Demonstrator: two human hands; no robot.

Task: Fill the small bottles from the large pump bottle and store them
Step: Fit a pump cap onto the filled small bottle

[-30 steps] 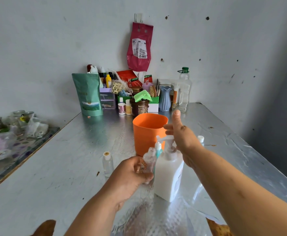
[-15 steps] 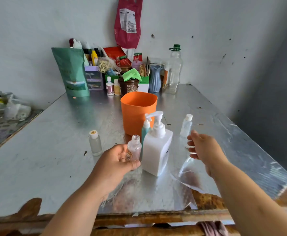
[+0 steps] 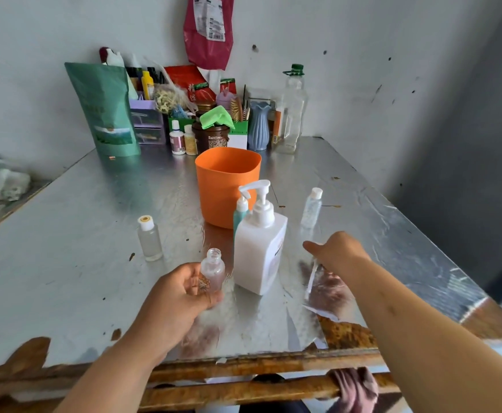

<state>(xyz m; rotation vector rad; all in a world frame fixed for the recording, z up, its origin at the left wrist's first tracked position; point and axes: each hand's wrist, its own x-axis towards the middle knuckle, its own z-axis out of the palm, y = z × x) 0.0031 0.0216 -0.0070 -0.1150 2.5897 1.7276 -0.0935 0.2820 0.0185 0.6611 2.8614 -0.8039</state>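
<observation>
An uncapped clear small bottle (image 3: pixel 212 271) stands upright in the grip of the left hand (image 3: pixel 178 296), whose fingers wrap its lower body, just left of the white pump bottle (image 3: pixel 260 248). The pump bottle stands on the foil-covered table (image 3: pixel 65 263), nozzle pointing left. Touching its far left shoulder is a teal bottle with a white cap (image 3: pixel 241 213), and behind both sits an orange plastic cup (image 3: pixel 227 186), open side up. The right hand (image 3: pixel 337 251) hangs low over the table just right of the pump bottle, knuckles up, fingers curled under; whether it holds anything cannot be told. Beyond it stands a capped clear bottle (image 3: pixel 311 207), apart from the rest. A frosted bottle with a white cap (image 3: pixel 149 238) stands alone to the left. At the wall are a green pouch (image 3: pixel 103 111), a blue vase (image 3: pixel 258 126) and a tall clear bottle with a green cap (image 3: pixel 292 111). A red bag (image 3: pixel 208 28) hangs above them.
</observation>
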